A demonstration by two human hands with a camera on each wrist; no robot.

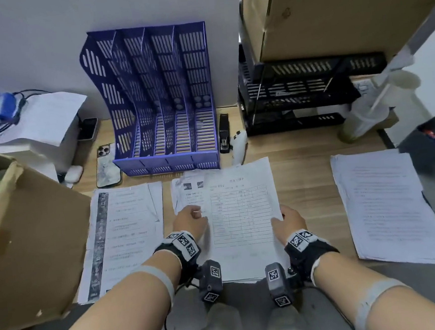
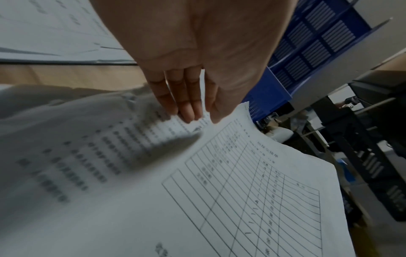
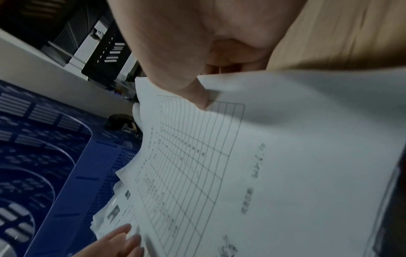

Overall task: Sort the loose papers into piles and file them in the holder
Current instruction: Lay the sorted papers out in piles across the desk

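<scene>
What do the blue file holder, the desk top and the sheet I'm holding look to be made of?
Blue file holder: likely moulded plastic, matt, with slotted walls and dividers. Desk top: pale wood-grain surface, possibly laminate rather than solid wood; smooth, low sheen. Table sheet: thin white printer paper, flexing and curling where the right hand pinches its edge and the left hand touches it.

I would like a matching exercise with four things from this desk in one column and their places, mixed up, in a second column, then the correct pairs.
Things:
1. blue file holder
2. stapler
3. phone
4. table sheet

Places:
A. lying just left of the holder's base
B. between the left hand and right hand
C. upright against the wall, behind the paper piles
D. just right of the holder's base

Pairs: 1-C, 2-D, 3-A, 4-B
</scene>
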